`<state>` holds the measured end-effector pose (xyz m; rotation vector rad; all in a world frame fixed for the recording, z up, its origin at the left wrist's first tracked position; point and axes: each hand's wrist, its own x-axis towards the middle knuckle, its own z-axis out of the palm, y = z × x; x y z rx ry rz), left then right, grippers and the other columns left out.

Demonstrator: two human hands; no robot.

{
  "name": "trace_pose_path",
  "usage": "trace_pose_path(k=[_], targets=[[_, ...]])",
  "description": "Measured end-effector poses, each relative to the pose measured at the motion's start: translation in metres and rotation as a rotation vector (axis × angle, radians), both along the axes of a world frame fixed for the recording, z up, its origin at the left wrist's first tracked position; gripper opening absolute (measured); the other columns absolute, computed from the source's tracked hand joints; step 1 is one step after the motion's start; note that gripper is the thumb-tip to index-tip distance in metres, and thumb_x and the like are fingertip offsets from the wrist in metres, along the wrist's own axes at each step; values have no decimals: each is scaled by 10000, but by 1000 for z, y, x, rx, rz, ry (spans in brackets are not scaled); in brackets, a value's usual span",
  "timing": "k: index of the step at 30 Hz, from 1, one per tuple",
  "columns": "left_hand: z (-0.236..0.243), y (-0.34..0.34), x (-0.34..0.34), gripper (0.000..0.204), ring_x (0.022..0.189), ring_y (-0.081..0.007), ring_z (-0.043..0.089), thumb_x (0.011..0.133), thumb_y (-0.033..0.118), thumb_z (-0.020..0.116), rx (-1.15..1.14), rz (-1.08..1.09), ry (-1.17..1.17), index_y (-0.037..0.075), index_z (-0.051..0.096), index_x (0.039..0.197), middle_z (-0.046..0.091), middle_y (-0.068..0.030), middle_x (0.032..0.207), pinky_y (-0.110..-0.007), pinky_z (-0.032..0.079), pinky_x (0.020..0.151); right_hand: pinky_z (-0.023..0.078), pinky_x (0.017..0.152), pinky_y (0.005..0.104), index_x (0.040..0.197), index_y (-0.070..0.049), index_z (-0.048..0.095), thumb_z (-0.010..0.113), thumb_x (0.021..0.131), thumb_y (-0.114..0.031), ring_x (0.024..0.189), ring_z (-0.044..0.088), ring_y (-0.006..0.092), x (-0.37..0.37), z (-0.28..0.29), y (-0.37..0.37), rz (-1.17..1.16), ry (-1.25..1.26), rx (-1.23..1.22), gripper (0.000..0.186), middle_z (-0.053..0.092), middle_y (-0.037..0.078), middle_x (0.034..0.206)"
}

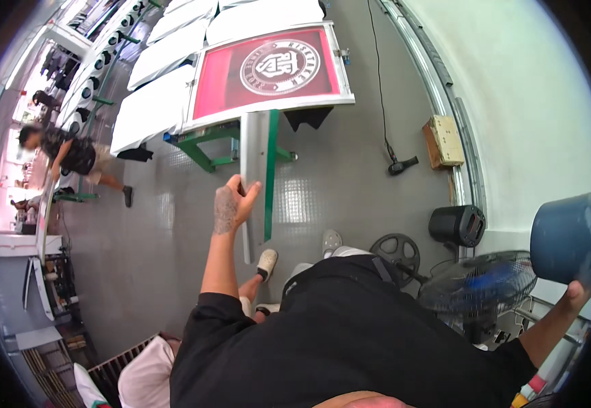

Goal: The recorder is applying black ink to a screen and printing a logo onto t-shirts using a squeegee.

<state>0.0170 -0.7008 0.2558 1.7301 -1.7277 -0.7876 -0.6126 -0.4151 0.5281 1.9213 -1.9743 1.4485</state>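
Observation:
My left hand (238,204) is closed around a long screen-printing squeegee (253,149) with a pale metal body and a green blade edge. The squeegee is held out in front of me, its far end over the near rim of the screen frame. That printing screen (217,75) has a white frame, red mesh and a round white emblem, and lies at the end of a long table. At the far right my right hand (576,299) grips a blue plastic tub (564,234) low on its side; most of its fingers are hidden.
White garments (153,102) lie in rows on the green-legged table (197,153). A person (78,149) stands at the left. On the right are a standing fan (479,282), a black speaker-like box (457,226), a yellowish block (445,141) and a corded black tool (402,164) on the floor.

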Motion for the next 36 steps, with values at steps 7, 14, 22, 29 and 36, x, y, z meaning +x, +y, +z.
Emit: trace_pose_path(k=[7, 14, 22, 29, 36], targets=[[50, -122, 12, 365, 717, -275, 743, 887, 351, 749, -65, 53, -33, -6, 717, 952, 734, -174, 773, -403, 560, 671, 405, 1119, 510, 1549, 76, 268, 804, 717, -722, 1375, 454, 350, -9, 64, -137, -32, 103, 77, 1272, 408, 220, 1546], [58, -242, 27, 452, 666, -264, 696, 916, 433, 712, -1, 61, -39, -16, 732, 954, 697, -159, 713, -390, 533, 655, 403, 1118, 483, 1514, 88, 332, 777, 754, -756, 1358, 472, 338, 39, 44, -249, -68, 218, 161, 1220, 442, 210, 1518], [53, -372, -24, 512, 670, -316, 703, 922, 478, 680, 109, -72, -27, -32, 719, 924, 683, -185, 688, -416, 538, 654, 405, 1126, 472, 1479, 47, 442, 800, 733, -749, 1335, 504, 315, 58, 6, -330, -32, 125, 104, 1148, 503, 170, 1483], [29, -467, -136, 506, 708, -367, 717, 859, 466, 687, 160, -83, -132, -39, 719, 845, 692, -222, 705, -453, 561, 704, 405, 1140, 490, 1560, 12, 334, 875, 670, -704, 1389, 455, 333, -19, -37, -460, -12, -45, 42, 1264, 424, 163, 1554], [-1, -540, -260, 444, 808, -375, 719, 832, 426, 669, 235, -64, -345, -14, 721, 854, 709, -213, 779, -475, 569, 786, 433, 1128, 496, 1587, -19, 270, 950, 678, -534, 1385, 462, 355, -179, -109, -628, 265, -109, 121, 1246, 423, 178, 1549]])
